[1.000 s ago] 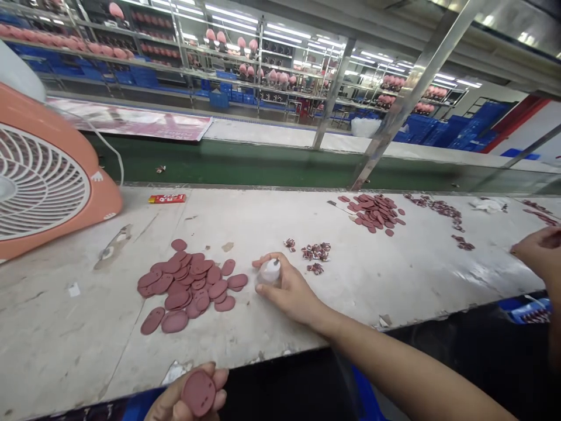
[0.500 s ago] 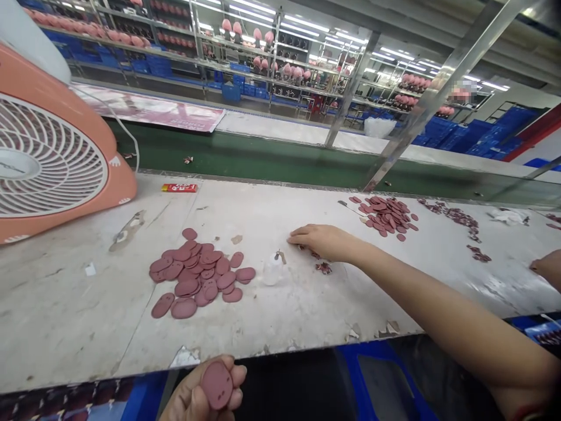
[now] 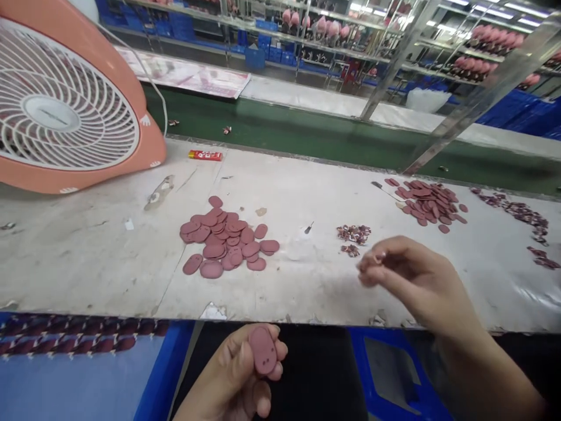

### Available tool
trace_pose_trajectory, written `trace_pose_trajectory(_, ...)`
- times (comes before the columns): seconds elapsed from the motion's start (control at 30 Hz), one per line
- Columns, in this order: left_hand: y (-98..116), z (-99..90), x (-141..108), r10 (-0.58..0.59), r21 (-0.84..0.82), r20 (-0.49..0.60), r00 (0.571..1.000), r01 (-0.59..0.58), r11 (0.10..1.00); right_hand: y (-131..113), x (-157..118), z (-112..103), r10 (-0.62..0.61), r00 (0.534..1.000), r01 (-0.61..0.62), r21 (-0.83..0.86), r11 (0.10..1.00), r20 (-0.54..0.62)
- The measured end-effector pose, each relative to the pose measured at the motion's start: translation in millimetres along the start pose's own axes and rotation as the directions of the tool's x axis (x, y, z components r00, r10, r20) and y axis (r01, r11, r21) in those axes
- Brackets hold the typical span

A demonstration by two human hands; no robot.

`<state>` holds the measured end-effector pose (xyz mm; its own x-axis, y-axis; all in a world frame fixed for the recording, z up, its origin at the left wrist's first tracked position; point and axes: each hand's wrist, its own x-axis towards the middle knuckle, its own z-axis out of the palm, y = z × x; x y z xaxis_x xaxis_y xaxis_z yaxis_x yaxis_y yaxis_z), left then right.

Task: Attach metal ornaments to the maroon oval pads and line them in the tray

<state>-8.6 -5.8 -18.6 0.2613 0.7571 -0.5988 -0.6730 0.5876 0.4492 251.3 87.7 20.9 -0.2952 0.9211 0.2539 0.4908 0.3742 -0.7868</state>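
My left hand [image 3: 239, 374] grips a dark pink oval piece [image 3: 263, 351] with small holes, below the table's front edge. Above the table, my right hand [image 3: 407, 278] is closed in a pinch, with a small part between its fingertips that is too blurred to name. Small brown-and-white parts [image 3: 354, 234] lie just beyond its fingertips. A heap of pink ovals [image 3: 221, 240] sits left of centre, and another pile of ovals [image 3: 429, 202] is farther right. A small dark tool [image 3: 309, 228] lies between the left heap and the small parts.
An orange fan [image 3: 149, 140] stands at the left. A red and yellow tube [image 3: 205, 155] lies near the back edge of the table [image 3: 280, 175]. Beyond runs a green belt [image 3: 298, 134]. A blue tray [image 3: 164, 362] with strung pieces is at lower left.
My right hand has lifted from the small parts and come nearer, now pinching something. My left hand still holds the oval. The camera view has shifted down and leftward.
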Motion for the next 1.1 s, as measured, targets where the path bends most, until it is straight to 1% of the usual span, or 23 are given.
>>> trace_pose_trajectory(0.03,0.0,1.8,-1.3,-0.007,0.013,0.005,1.000,0.007,1.000,-9.5,-9.9,7.7,0.059,0.998,-0.062,0.135,0.989,0.025)
trace_pose_trajectory(0.07,0.0,4.0,-2.9,-0.009,0.026,0.008,1.000,0.009,1.000,-18.9,-18.1,15.5,0.120,0.990,-0.134,0.251,0.959,0.071)
trace_pose_trajectory(0.13,0.2,8.4,-6.1,-0.019,0.042,0.012,1.000,0.019,0.999,-36.0,-28.6,29.6,0.212,0.953,-0.289,0.432,0.854,0.219)
trace_pose_trajectory(0.2,0.4,11.7,-8.9,-0.029,0.043,0.030,0.999,0.028,0.999,-49.2,-32.0,39.8,0.236,0.898,-0.409,0.509,0.758,0.371)
trace_pose_trajectory(0.23,0.5,12.7,-10.0,-0.032,0.039,0.044,0.998,0.031,0.999,-54.1,-31.6,43.4,0.230,0.876,-0.443,0.522,0.729,0.423)
trace_pose_trajectory(0.27,0.5,13.2,-11.0,-0.036,0.036,0.059,0.998,0.034,0.999,-57.9,-30.2,46.1,0.218,0.863,-0.457,0.522,0.721,0.455)
trace_pose_trajectory(0.3,0.5,13.4,-11.7,-0.038,0.035,0.071,0.997,0.035,0.999,-60.7,-28.1,48.1,0.201,0.865,-0.444,0.513,0.734,0.461)
trace_pose_trajectory(0.33,0.4,13.2,-12.3,-0.038,0.036,0.077,0.996,0.036,0.999,-62.7,-25.7,49.7,0.178,0.876,-0.411,0.498,0.764,0.449)
trace_pose_trajectory(0.43,-0.1,11.8,-13.5,-0.046,0.041,0.077,0.996,0.043,0.998,-65.1,-19.1,53.2,0.088,0.918,-0.267,0.439,0.858,0.386)
trace_pose_trajectory(0.53,-1.3,9.4,-14.0,-0.059,0.050,0.060,0.996,0.056,0.997,-66.5,-15.9,55.7,0.049,0.933,-0.192,0.374,0.907,0.358)
trace_pose_trajectory(0.7,-3.7,5.9,-14.3,-0.054,0.043,0.051,0.997,0.052,0.998,-70.7,-15.6,55.3,0.037,0.914,-0.167,0.291,0.942,0.404)
trace_pose_trajectory(0.77,-3.6,6.3,-14.5,-0.067,0.036,0.030,0.997,0.066,0.997,-72.0,-15.1,54.4,0.039,0.904,-0.169,0.272,0.947,0.425)
trace_pose_trajectory(0.97,-1.5,6.9,-14.1,-0.084,0.037,0.015,0.996,0.084,0.996,-73.5,-11.4,53.5,0.052,0.877,-0.202,0.268,0.942,0.477)
trace_pose_trajectory(1.1,-0.8,6.4,-13.4,-0.096,0.029,0.020,0.995,0.096,0.995,-74.6,-9.2,53.6,0.035,0.875,-0.188,0.272,0.944,0.484)
